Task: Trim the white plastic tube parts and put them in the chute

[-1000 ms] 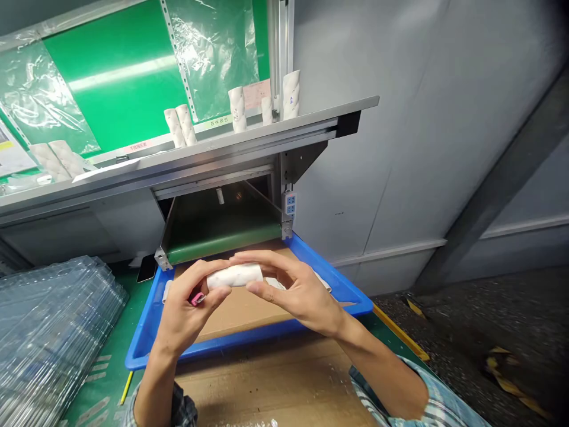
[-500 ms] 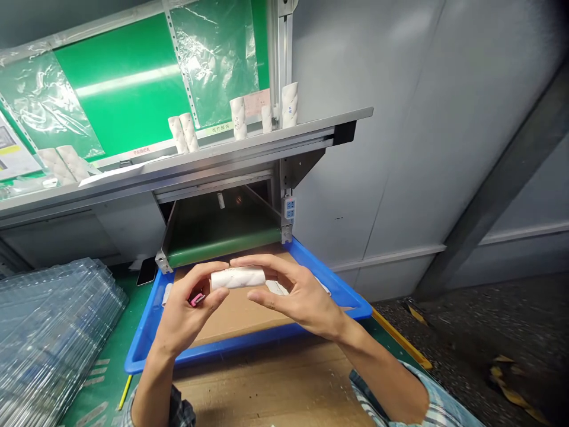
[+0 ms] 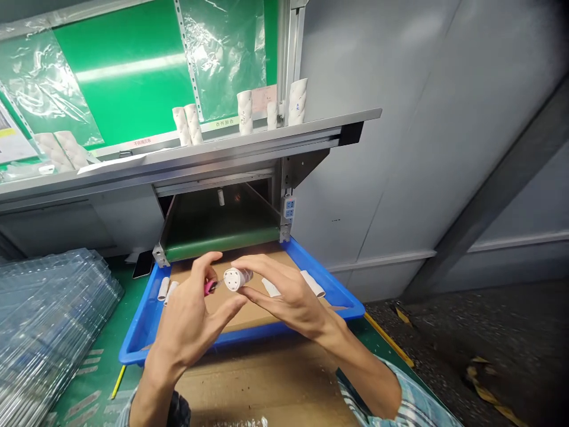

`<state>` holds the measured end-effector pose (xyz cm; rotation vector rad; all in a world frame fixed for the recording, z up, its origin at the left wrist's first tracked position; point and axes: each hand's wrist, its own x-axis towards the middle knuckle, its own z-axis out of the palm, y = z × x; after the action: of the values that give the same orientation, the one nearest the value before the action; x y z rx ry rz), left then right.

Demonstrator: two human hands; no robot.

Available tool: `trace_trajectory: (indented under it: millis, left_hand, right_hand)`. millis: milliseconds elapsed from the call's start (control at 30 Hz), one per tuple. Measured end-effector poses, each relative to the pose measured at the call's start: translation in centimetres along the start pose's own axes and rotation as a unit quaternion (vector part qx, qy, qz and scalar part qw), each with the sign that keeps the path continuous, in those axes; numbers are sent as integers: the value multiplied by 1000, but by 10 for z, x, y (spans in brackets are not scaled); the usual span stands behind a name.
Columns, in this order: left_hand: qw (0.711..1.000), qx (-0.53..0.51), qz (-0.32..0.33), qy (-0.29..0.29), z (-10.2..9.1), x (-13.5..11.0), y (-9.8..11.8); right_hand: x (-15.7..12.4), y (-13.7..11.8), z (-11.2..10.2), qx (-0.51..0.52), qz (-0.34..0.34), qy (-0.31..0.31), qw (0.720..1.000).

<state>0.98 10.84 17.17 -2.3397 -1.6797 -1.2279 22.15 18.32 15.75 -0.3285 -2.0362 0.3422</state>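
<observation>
A short white cylinder (image 3: 235, 279) is turned with its holed end toward me. My right hand (image 3: 284, 299) grips it between thumb and fingertips, above the cardboard-lined tray. My left hand (image 3: 189, 320) sits just left of the cylinder and pinches a pink-handled tool (image 3: 208, 288), whose thin metal tip points at the cylinder's end. Below my hands lie several loose white cylinders, two near the tray's left wall (image 3: 163, 289) and two by my right hand (image 3: 312, 283).
A blue tray (image 3: 342, 290) rests against a green conveyor (image 3: 222, 244). A metal shelf (image 3: 222, 151) above holds several white cylinders (image 3: 244, 112). Stacked clear plastic trays (image 3: 48, 314) lie left, a phone (image 3: 143, 264) beside them, and a cardboard sheet (image 3: 267, 385) in front.
The cylinder has turned end-on toward me. My hands have spread slightly, my left hand dropping lower, and the loose cylinders in the tray now show. The view has shifted slightly.
</observation>
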Motion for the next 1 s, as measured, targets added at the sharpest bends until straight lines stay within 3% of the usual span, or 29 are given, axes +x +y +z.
trace_trajectory:
  millis: [133, 300, 433, 800, 1000]
  left_hand:
    - [995, 94, 12, 27, -11, -3, 7]
    - [996, 71, 61, 12, -15, 1, 9]
    - [988, 91, 122, 33, -14, 1, 9]
    - [988, 130, 88, 11, -4, -8, 12]
    - [984, 144, 105, 5, -5, -7, 12]
  right_hand:
    - [1, -1, 0, 5, 1, 12, 1000]
    - [-1, 3, 2, 1, -19, 9, 1000]
    - [-2, 6, 1, 21, -36, -8, 999]
    - [-4, 6, -2, 52, -48, -76, 995]
    - [-3, 5, -4, 56, -50, -88, 993]
